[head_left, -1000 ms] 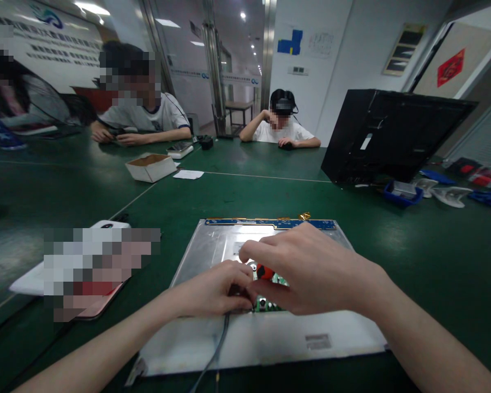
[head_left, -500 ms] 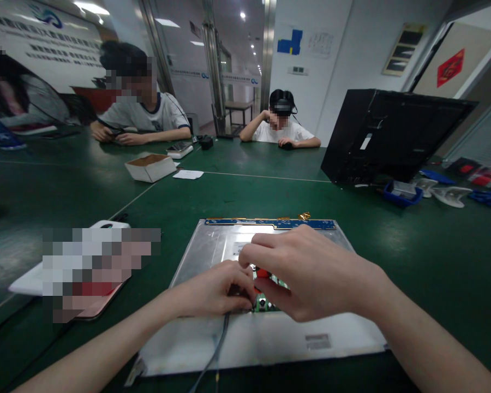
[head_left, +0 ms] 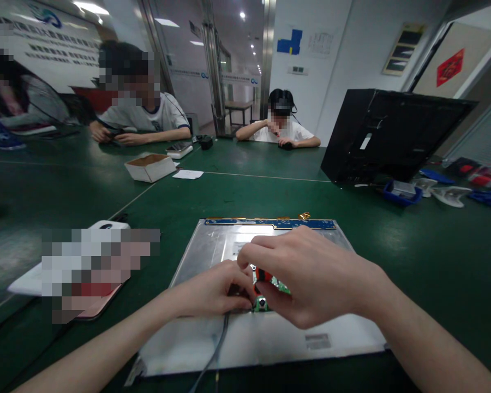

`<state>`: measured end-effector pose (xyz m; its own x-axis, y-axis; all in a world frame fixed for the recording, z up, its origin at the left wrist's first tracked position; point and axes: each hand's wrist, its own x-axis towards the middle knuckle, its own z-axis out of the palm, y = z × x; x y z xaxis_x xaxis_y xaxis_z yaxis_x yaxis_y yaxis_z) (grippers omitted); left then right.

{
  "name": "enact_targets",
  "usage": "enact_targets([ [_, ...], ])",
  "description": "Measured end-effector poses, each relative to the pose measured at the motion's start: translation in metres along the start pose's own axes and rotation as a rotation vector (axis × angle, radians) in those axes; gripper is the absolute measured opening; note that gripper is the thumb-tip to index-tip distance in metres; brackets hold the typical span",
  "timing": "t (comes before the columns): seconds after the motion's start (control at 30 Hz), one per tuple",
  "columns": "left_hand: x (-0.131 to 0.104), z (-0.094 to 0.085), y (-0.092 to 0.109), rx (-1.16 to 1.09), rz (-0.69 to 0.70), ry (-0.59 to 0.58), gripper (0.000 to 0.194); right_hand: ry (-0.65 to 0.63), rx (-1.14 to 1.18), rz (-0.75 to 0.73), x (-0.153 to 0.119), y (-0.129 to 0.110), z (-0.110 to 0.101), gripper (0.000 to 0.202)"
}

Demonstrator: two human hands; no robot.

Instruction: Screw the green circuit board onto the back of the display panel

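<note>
In the head view, the only one, everything turns on how the red-and-black tool (head_left: 262, 274) stands to the green circuit board (head_left: 262, 305) and to the two hands. The board rests on the metal-backed panel (head_left: 270, 341), toward its near half, and much of it is covered by the right hand (head_left: 305, 273). That hand arches over the board from the right, its thumb and curled fingers apparently pinching the tool between them, though the far side of the contact is hidden. The visible part of the tool lies just past the thumb tip, on the left of the right palm; its long axis seems to slant down toward the board's near left corner, but the lower end is too covered to be sure. The left hand (head_left: 225, 286) comes in from the other side, resting low on the panel, its thumb and fingertips drawn close together at the board's left edge; whether they pinch anything cannot be told. A dark cable (head_left: 220, 344) emerges beneath this hand and runs toward the near edge. The right hand is the nearer to the tool, while the left fingertips sit just beside its lower part.
</note>
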<state>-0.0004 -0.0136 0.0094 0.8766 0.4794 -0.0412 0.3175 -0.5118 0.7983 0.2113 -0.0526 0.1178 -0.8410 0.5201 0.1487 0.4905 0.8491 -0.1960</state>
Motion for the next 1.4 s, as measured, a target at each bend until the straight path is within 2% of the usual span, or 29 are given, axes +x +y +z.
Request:
enact_targets([
  [0.27, -0.0007, 0.0016, -0.0057, 0.029, -0.023, 0.022, 0.007, -0.007, -0.014, 0.045, 0.0024, 0.0018, 0.0019, 0.009],
  [0.5, -0.0022, 0.0044, -0.0039, 0.009, -0.031, 0.051, 0.01, -0.003, -0.005, 0.009, -0.0001, 0.0011, -0.0003, 0.012],
  [0.73, 0.0001, 0.0001, -0.0023, -0.017, -0.015, -0.013, 0.008, -0.002, 0.002, 0.016, 0.0002, -0.0006, -0.0009, 0.012],
  [0.87, 0.0014, -0.0018, -0.0028, 0.0, 0.029, -0.013, 0.004, 0.001, -0.01, 0.047, 0.0024, 0.0012, 0.0002, 0.007],
  [1.07, -0.0009, 0.0014, -0.0022, 0.025, -0.027, 0.012, 0.011, 0.001, 0.003, 0.019, 0.0003, 0.0019, 0.0004, 0.011],
  [1.2, 0.0, 0.0004, 0.0013, -0.004, 0.01, 0.03, 0.013, 0.023, 0.015, 0.0, -0.0017, -0.0001, -0.0001, 0.012],
  [1.4, 0.0017, -0.0017, 0.0014, 0.016, 0.007, 0.013, 0.004, -0.005, 0.002, 0.032, 0.001, 0.0001, -0.0007, 0.008],
])
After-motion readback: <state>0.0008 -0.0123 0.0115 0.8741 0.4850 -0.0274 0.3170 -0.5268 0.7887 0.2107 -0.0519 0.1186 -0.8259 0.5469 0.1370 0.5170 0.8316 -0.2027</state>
